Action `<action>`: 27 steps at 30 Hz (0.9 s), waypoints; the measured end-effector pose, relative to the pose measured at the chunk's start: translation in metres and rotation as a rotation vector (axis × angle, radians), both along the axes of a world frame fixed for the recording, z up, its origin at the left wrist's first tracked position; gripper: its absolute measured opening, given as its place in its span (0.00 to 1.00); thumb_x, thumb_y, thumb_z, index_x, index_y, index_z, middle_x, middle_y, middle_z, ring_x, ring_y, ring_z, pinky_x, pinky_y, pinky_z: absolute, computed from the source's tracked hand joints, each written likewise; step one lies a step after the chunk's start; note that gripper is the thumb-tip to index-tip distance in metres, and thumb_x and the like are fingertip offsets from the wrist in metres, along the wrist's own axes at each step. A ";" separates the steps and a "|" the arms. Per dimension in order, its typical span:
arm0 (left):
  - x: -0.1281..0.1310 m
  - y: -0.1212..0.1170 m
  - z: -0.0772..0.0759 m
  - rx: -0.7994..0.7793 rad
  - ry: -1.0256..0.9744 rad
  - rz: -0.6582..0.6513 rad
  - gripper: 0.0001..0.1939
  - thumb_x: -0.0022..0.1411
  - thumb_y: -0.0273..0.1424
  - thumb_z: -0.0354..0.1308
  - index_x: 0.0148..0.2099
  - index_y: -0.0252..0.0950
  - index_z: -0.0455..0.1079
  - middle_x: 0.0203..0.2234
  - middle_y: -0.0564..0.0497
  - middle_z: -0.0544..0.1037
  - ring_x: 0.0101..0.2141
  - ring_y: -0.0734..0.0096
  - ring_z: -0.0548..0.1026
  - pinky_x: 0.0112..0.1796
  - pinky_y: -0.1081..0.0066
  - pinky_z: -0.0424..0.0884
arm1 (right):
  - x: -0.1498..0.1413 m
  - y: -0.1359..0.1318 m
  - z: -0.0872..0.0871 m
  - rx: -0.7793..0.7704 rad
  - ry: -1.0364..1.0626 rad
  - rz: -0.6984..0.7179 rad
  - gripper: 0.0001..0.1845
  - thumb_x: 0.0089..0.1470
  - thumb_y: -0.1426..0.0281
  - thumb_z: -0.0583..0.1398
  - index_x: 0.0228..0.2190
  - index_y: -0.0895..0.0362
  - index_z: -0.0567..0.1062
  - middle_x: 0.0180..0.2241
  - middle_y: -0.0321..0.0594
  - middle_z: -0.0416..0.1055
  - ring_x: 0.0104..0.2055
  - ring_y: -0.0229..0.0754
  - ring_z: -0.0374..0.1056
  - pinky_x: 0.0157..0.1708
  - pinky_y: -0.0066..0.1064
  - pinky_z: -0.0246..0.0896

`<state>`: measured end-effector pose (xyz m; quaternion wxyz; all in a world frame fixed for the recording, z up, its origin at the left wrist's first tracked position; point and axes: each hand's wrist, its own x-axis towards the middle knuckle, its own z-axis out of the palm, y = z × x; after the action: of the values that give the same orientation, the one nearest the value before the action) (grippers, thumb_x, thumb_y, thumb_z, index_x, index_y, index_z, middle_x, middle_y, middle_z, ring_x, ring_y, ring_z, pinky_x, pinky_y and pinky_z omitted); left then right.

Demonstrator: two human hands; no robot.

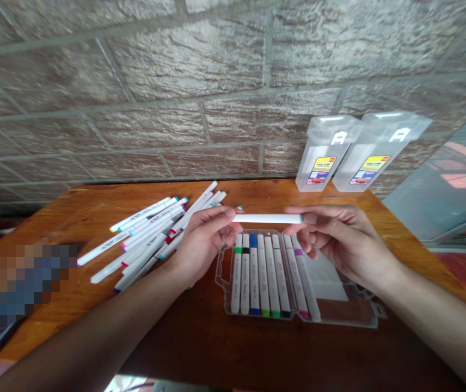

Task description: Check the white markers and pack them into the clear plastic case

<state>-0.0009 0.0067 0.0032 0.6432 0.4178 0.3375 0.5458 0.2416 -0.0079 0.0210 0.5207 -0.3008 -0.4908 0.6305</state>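
Observation:
A white marker [266, 218] is held level between my two hands, above the far edge of a clear plastic marker case. My left hand [206, 237] pinches its left end between thumb and fingers. At the other end, my right hand [337, 234] grips the marker with thumb and fingertips. The open case [347, 318] lies below, with a row of white markers [263, 277] in its left half and a couple more just right of its middle divider. Left of my left hand, a loose pile of white markers [147, 231] with coloured ends spreads over the table.
Two clear upright containers [318, 155] with yellow and blue labels stand at the back right against the stone-patterned wall [192, 60]. The wooden table [176, 343] ends in front of me. A dark item, partly pixelated [16, 294], lies at the left edge.

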 end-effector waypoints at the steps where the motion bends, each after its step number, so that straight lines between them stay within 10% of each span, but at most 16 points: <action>1: 0.000 0.000 0.000 -0.001 0.002 -0.001 0.07 0.62 0.30 0.68 0.39 0.29 0.81 0.23 0.50 0.78 0.21 0.79 0.67 0.26 0.75 0.63 | 0.000 0.000 0.000 -0.003 0.002 0.001 0.12 0.55 0.70 0.69 0.42 0.56 0.88 0.32 0.46 0.85 0.22 0.34 0.71 0.20 0.23 0.69; 27: 0.000 -0.002 -0.001 0.034 0.098 -0.007 0.10 0.61 0.36 0.70 0.39 0.33 0.83 0.27 0.46 0.83 0.20 0.79 0.66 0.25 0.73 0.60 | -0.001 0.007 -0.007 0.021 -0.120 -0.149 0.08 0.56 0.63 0.73 0.36 0.54 0.87 0.32 0.40 0.83 0.20 0.31 0.68 0.18 0.22 0.67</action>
<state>-0.0005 0.0051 0.0026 0.6206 0.4559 0.3577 0.5282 0.2410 -0.0010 0.0142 0.5390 -0.3682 -0.5040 0.5655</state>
